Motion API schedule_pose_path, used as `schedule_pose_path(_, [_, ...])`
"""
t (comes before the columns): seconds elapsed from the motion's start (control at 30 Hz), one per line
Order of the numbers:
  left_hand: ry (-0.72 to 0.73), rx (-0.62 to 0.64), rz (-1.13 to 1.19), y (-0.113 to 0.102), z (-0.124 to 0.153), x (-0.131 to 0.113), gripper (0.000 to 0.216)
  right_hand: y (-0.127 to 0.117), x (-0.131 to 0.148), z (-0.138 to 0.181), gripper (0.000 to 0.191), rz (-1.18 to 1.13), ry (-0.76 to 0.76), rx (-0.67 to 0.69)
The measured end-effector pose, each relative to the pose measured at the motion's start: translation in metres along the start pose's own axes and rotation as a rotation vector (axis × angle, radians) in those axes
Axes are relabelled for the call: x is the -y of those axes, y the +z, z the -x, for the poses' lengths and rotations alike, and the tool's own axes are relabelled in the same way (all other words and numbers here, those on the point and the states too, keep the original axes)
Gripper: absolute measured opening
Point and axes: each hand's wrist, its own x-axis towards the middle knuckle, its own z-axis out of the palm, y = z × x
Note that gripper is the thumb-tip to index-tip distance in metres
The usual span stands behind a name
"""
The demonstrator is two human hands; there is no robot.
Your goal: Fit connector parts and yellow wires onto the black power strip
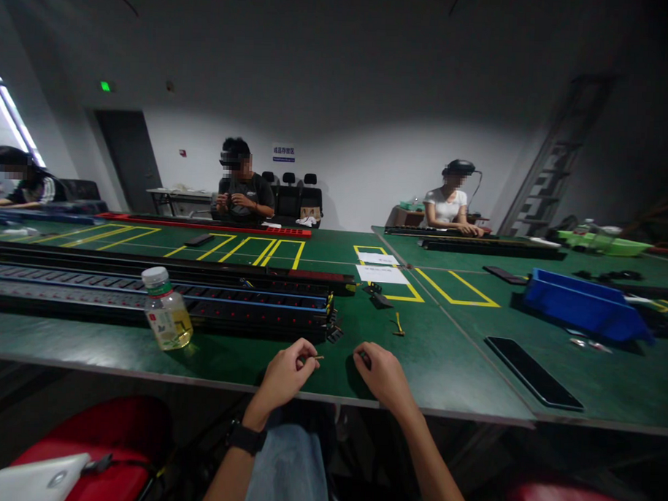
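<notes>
My left hand [286,374] is over the front edge of the green table, thumb and forefinger pinching a small thin tan piece [318,357]. What kind of piece it is, I cannot make out. To its right, my right hand [383,373] rests near the tabletop with its fingers curled in; anything inside them is hidden. Beyond both hands lie a short yellow cable piece [398,326] and a small black part [380,300]. Long black rails [266,306] with a blue strip and red dots end just past my left hand.
A drink bottle [167,314] stands by the rails at left. On the right are a black phone-like slab [532,373] and a blue bin [584,307]. White paper sheets [381,274] lie mid-table. Several people sit across the table. Red stools [102,440] are below the near edge.
</notes>
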Motion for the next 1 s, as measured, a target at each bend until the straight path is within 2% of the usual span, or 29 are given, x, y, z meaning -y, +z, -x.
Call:
schedule_pose_path(0.3, [-0.004, -0.005, -0.018, -0.001, 0.0, -0.001, 0.017, 0.0, 0.0, 0.0, 0.021, -0.002, 0.006, 0.01])
schedule_pose_path(0.47, [0.024, -0.029, 0.078, 0.001, -0.001, -0.001, 0.017, -0.002, 0.002, 0.001, 0.022, -0.004, -0.002, 0.006])
schedule_pose_path(0.63, [0.13, -0.137, 0.137, -0.006, -0.01, -0.022, 0.016, -0.002, 0.003, 0.003, 0.019, 0.022, 0.001, 0.01])
schedule_pose_path(0.7, [0.193, -0.18, 0.113, -0.012, -0.025, -0.036, 0.015, -0.003, 0.003, 0.005, 0.018, 0.022, -0.003, 0.024])
schedule_pose_path(0.8, [0.253, -0.189, 0.067, -0.022, -0.063, -0.053, 0.014, -0.004, 0.004, 0.007, 0.017, 0.027, -0.012, 0.029])
schedule_pose_path(0.87, [0.236, -0.172, -0.027, -0.027, -0.094, -0.061, 0.011, -0.005, 0.005, 0.008, 0.016, 0.052, -0.003, 0.026])
schedule_pose_path(1.0, [0.116, -0.102, -0.405, -0.031, -0.156, -0.066, 0.015, -0.006, 0.008, 0.007, 0.016, 0.087, 0.014, 0.026])
